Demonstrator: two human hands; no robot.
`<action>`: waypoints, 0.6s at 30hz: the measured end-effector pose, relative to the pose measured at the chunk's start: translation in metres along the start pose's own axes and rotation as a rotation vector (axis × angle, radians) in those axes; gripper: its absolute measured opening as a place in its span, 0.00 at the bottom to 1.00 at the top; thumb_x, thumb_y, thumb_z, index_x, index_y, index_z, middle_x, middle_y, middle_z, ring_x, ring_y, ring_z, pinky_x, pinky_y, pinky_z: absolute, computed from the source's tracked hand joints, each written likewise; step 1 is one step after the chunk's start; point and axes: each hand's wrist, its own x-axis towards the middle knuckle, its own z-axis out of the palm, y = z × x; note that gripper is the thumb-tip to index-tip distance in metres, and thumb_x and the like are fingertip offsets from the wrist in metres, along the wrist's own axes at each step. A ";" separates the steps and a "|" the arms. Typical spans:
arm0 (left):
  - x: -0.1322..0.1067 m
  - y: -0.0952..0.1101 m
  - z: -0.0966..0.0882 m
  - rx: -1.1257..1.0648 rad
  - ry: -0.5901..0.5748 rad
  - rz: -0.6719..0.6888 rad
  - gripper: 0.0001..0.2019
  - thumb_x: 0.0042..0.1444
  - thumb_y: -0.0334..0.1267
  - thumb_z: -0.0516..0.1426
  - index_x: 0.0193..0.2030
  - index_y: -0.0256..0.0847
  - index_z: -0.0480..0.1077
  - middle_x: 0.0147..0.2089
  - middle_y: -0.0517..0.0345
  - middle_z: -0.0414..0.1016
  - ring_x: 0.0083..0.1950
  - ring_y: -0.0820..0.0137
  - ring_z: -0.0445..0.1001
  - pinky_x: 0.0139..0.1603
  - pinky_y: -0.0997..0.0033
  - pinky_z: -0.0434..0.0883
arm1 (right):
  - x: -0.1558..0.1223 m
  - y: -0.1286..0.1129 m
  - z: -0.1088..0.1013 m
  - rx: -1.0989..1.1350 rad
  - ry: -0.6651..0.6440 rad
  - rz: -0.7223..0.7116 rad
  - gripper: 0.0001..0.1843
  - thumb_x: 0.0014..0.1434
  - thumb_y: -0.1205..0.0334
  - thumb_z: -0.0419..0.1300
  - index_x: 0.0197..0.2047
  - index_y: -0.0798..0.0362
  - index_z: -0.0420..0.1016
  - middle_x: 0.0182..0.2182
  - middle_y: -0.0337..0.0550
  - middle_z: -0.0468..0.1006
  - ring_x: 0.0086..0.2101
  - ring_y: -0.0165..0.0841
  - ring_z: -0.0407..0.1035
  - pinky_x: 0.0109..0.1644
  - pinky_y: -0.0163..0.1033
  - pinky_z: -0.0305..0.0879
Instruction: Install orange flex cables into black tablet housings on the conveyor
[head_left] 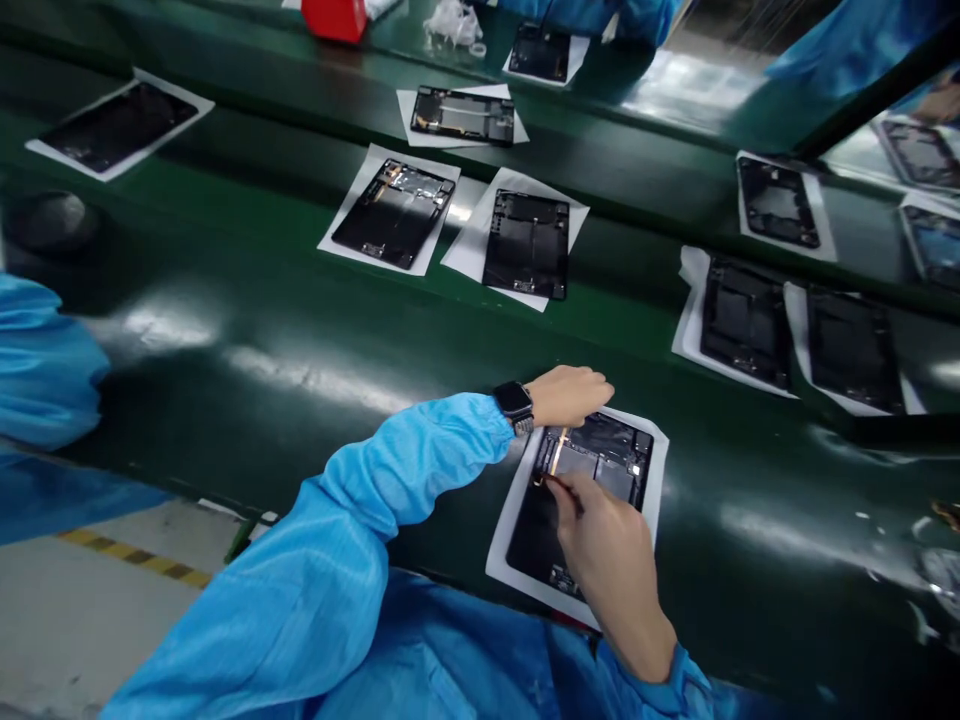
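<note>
While pressed down at the far left corner of the open black tablet chassis (592, 470), left hand (570, 395) curled, palm down, bracing rather than clasping; no real grip there. Right hand (611, 555) pinched at the fingertips on the near end of a thin copper-coloured flex ribbon (556, 455), grip closed on that strip. Chassis lying flat on a white paper sheet (506, 540), on the glossy dark green bench (300, 340), just in front of the blue-sleeved body.

Likely trouble from here: ribbon creased or torn if pulled sideways instead of along its run; chassis skating on the slick paper if the bracing hand lifts; connector seated crooked if pushed from one edge only. Judgement only, not seen.

Ribbon narrow, flat, slightly shiny. Chassis matte black, rectangular, with silvery foil patches and small boards inside. Paper thin, smooth, cut larger than the chassis. Bench surface rubbery-looking, reflective under overhead light. Black square smartwatch (514, 401) on the left wrist, blue smooth-fabric sleeve (390, 470) behind it. More black chassis on paper sheets (461, 220) further up the bench, well apart.
</note>
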 end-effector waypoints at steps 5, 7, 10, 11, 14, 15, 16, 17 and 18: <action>0.001 -0.001 0.004 0.031 0.018 0.005 0.06 0.55 0.24 0.57 0.40 0.32 0.71 0.41 0.46 0.74 0.43 0.60 0.73 0.33 0.65 0.65 | 0.004 -0.001 0.005 0.036 -0.003 -0.027 0.15 0.68 0.62 0.48 0.35 0.55 0.72 0.24 0.44 0.74 0.21 0.34 0.68 0.24 0.36 0.54; 0.002 -0.001 0.004 0.053 0.016 0.011 0.06 0.55 0.24 0.57 0.40 0.32 0.70 0.40 0.45 0.74 0.43 0.59 0.73 0.33 0.64 0.65 | 0.005 0.000 0.008 0.068 -0.023 -0.043 0.15 0.68 0.62 0.48 0.35 0.55 0.72 0.24 0.43 0.74 0.22 0.34 0.69 0.25 0.36 0.56; 0.000 0.001 0.001 0.086 0.008 0.031 0.07 0.55 0.23 0.57 0.41 0.32 0.70 0.41 0.45 0.73 0.44 0.59 0.73 0.34 0.64 0.66 | 0.001 0.005 0.009 0.163 -0.055 -0.100 0.14 0.69 0.62 0.49 0.39 0.55 0.74 0.29 0.45 0.77 0.27 0.35 0.72 0.28 0.36 0.61; -0.001 0.003 0.000 0.098 0.005 0.038 0.08 0.54 0.23 0.57 0.41 0.32 0.69 0.42 0.45 0.73 0.45 0.59 0.72 0.34 0.64 0.66 | -0.002 0.009 0.009 0.207 -0.051 -0.119 0.13 0.69 0.62 0.49 0.41 0.55 0.74 0.32 0.45 0.79 0.29 0.35 0.73 0.30 0.36 0.63; -0.005 0.008 -0.003 0.134 -0.012 0.056 0.08 0.55 0.22 0.56 0.42 0.32 0.68 0.44 0.45 0.72 0.47 0.59 0.71 0.36 0.64 0.67 | -0.017 0.026 0.004 0.336 0.066 -0.071 0.11 0.68 0.59 0.54 0.45 0.53 0.76 0.37 0.44 0.81 0.33 0.35 0.75 0.36 0.36 0.68; -0.007 0.009 -0.004 0.147 -0.018 0.057 0.09 0.55 0.22 0.56 0.42 0.32 0.68 0.44 0.45 0.71 0.47 0.59 0.70 0.37 0.64 0.67 | -0.025 0.034 0.002 0.366 0.145 0.000 0.11 0.67 0.57 0.56 0.45 0.53 0.77 0.37 0.44 0.81 0.33 0.36 0.76 0.36 0.36 0.69; -0.008 0.010 -0.006 0.160 -0.024 0.056 0.09 0.55 0.22 0.56 0.42 0.32 0.67 0.44 0.45 0.71 0.47 0.59 0.70 0.38 0.64 0.68 | -0.035 0.043 0.000 0.386 0.227 0.098 0.12 0.66 0.55 0.58 0.45 0.52 0.78 0.37 0.44 0.81 0.33 0.36 0.76 0.37 0.37 0.69; -0.008 0.010 -0.007 0.173 -0.031 0.052 0.09 0.55 0.22 0.56 0.43 0.33 0.67 0.45 0.44 0.70 0.47 0.59 0.69 0.39 0.64 0.68 | -0.045 0.051 -0.002 0.399 0.305 0.208 0.13 0.64 0.53 0.60 0.44 0.52 0.79 0.37 0.44 0.81 0.33 0.37 0.76 0.38 0.37 0.69; -0.006 0.009 -0.010 0.183 -0.038 0.039 0.09 0.55 0.22 0.56 0.43 0.33 0.66 0.45 0.44 0.70 0.47 0.59 0.69 0.40 0.64 0.68 | -0.056 0.060 -0.003 0.407 0.373 0.323 0.15 0.63 0.50 0.61 0.43 0.52 0.79 0.37 0.45 0.81 0.34 0.39 0.76 0.38 0.38 0.69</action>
